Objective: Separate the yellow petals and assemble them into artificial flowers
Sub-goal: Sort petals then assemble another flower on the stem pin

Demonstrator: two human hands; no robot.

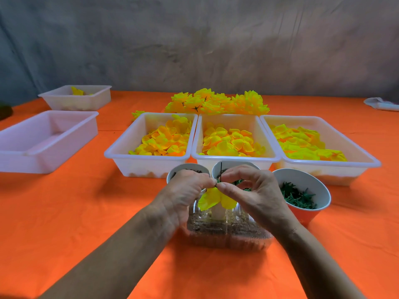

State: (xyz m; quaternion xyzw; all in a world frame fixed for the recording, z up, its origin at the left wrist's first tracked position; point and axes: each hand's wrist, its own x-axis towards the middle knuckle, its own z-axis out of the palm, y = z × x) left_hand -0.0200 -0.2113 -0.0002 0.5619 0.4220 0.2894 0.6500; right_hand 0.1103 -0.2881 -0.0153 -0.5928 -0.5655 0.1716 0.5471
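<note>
- My left hand (187,186) and right hand (248,188) meet at the centre of the view, fingertips touching, just above a clear box (228,236) that sits at 6 o'clock on the orange table (86,212).
- Both hands are curled into a pinch. Between them I hold a thin dark stem (221,171), which stands up past my fingers, and a yellow petal piece (216,199), which hangs below them.
- I judge this flower barely begun: only that one piece seems to be on the stem.
- At 12 o'clock from my hands, three white trays stand edge to edge: the left tray (149,156), the middle tray (235,157) and the right tray (323,162). Each holds loose yellow petals, so plenty of sorted stock is left to use.
- Beyond the trays, further toward 12 o'clock, lies a heap of finished flowers (218,102), so a good share of the work looks done.
- Three cups stand just behind my hands; the one at 3 o'clock (302,190) holds green parts.
- At 9 o'clock is a bare tray (47,141); at 10 o'clock a far tray (75,98) holds a few yellow bits.
</note>
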